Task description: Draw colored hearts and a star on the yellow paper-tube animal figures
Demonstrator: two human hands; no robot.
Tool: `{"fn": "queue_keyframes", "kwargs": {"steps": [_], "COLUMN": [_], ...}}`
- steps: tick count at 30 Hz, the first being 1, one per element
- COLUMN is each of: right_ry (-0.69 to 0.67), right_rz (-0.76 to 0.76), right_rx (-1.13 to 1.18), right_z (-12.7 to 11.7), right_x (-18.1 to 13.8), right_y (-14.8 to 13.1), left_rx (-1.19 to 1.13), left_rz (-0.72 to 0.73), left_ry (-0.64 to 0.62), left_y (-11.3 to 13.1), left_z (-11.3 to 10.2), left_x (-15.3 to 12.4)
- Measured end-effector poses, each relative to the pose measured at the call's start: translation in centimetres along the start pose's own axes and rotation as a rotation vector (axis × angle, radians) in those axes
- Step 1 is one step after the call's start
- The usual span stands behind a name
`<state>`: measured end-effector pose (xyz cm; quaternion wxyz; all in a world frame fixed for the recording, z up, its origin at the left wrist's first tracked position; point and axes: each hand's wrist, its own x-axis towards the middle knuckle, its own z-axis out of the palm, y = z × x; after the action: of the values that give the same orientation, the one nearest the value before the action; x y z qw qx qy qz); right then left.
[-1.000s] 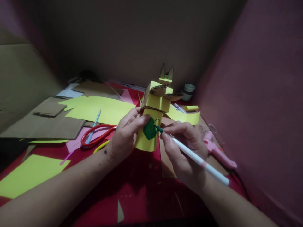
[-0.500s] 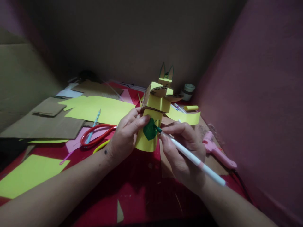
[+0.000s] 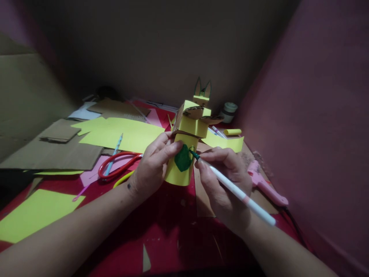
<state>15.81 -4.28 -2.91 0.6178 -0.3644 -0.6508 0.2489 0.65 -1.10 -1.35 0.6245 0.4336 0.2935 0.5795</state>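
Note:
My left hand (image 3: 155, 163) is closed around a yellow paper figure (image 3: 175, 175), its thumb lying across the front of the rounded lower part. A box-like upper part with cardboard flaps tops the figure. On its front is a filled dark green patch (image 3: 182, 158), and a thin green outline curves just to the right of it. My right hand (image 3: 226, 181) grips a green felt-tip marker (image 3: 233, 188) with a white barrel. The marker's green tip is at the outline, right of the patch; whether it touches the paper is hard to tell.
Red-handled scissors (image 3: 100, 169) and a blue pencil (image 3: 117, 148) lie left of my hands, near yellow paper (image 3: 123, 132) and cardboard (image 3: 34, 154). A pink glue gun (image 3: 268, 188) rests at the right. Behind stand a long-eared cardboard figure (image 3: 202, 99) and a jar (image 3: 230, 111).
The marker and my right hand have shifted slightly right, taking the tip from the green patch's edge to the outline beside it. My left hand and the figure stay nearly still.

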Motion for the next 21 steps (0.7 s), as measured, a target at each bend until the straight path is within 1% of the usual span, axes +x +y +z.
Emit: {"fn": "queue_keyframes", "kwargs": {"steps": [5, 12, 21], "right_ry": [0.007, 0.001, 0.036], "right_rz": [-0.003, -0.003, 0.002], "right_rx": [0.021, 0.005, 0.012], "right_z": [0.07, 0.02, 0.26], "right_x": [0.03, -0.02, 0.03], "right_y": [0.35, -0.02, 0.23], "left_rx": [0.010, -0.022, 0.014], "left_rz": [0.002, 0.002, 0.006], "left_ry": [0.006, -0.013, 0.015], "left_y": [0.04, -0.04, 0.07], "left_z": [0.06, 0.06, 0.25], "left_x": [0.08, 0.07, -0.03]}}
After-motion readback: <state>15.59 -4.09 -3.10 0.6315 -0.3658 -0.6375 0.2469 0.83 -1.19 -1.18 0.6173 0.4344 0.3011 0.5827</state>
